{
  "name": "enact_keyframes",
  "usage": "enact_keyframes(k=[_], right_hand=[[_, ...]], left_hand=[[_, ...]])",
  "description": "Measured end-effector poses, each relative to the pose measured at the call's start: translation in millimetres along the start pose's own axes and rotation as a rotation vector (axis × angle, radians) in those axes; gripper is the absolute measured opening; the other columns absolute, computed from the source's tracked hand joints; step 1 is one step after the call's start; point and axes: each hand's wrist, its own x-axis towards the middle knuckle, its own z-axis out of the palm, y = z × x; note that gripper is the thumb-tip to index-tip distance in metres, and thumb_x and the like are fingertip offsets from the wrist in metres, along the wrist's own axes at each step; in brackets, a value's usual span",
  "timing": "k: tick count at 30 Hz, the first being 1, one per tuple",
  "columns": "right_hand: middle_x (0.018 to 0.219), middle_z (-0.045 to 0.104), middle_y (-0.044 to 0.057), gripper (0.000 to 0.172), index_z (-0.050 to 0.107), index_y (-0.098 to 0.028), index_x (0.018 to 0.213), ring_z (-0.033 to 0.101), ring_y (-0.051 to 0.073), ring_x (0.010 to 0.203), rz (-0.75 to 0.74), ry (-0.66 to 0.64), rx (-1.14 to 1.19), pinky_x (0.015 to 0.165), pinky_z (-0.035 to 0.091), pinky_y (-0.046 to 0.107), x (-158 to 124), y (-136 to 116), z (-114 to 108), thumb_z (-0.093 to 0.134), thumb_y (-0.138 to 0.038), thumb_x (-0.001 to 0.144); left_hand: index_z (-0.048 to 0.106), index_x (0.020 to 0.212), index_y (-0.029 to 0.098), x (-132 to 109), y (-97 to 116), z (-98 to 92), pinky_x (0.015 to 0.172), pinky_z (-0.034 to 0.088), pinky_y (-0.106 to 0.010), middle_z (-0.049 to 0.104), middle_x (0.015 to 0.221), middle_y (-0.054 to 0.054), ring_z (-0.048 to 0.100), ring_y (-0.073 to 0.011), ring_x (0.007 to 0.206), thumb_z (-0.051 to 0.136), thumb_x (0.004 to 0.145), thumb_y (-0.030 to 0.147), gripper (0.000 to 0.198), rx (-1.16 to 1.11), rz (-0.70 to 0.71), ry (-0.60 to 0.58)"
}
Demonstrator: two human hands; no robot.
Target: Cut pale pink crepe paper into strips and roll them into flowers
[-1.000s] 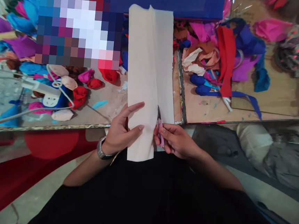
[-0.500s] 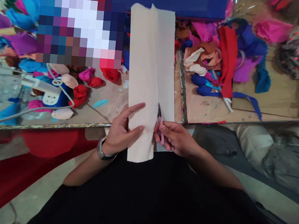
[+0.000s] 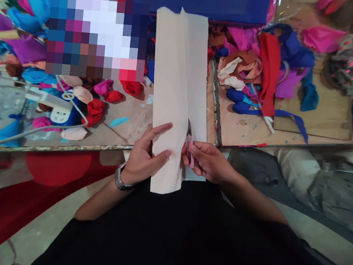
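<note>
A long cream sheet of crepe paper (image 3: 178, 79) runs from my lap up over the table edge. My left hand (image 3: 145, 154) pinches its lower left part, thumb and forefinger on top, a watch on the wrist. My right hand (image 3: 206, 162) is closed on small pink-handled scissors (image 3: 189, 144), whose blades sit in a cut running up the paper's right side. A narrow strip of the sheet lies to the right of the blades.
The wooden table (image 3: 127, 124) holds crumpled red, pink, blue and purple paper scraps. A white power strip (image 3: 47, 102) with a cable lies at left. A blue board (image 3: 203, 1) stands behind the sheet. Red cloth (image 3: 19, 193) hangs below the table at left.
The scissors have crept slightly up the paper along the cut. Both hands keep their hold; the view has shifted a little.
</note>
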Motion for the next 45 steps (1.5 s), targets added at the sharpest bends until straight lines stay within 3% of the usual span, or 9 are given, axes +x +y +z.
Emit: enact_keyframes(k=[45], right_hand=[[0.073, 0.069, -0.002, 0.040, 0.065, -0.016, 0.089, 0.050, 0.001, 0.041, -0.023, 0.014, -0.030, 0.036, 0.026, 0.013, 13, -13, 5, 0.074, -0.056, 0.093]], left_hand=[[0.064, 0.145, 0.025, -5, 3, -1.8, 0.127, 0.040, -0.050, 0.063, 0.140, -0.011, 0.057, -0.0278, 0.138, 0.081, 0.087, 0.029, 0.060, -0.001, 0.014, 0.004]])
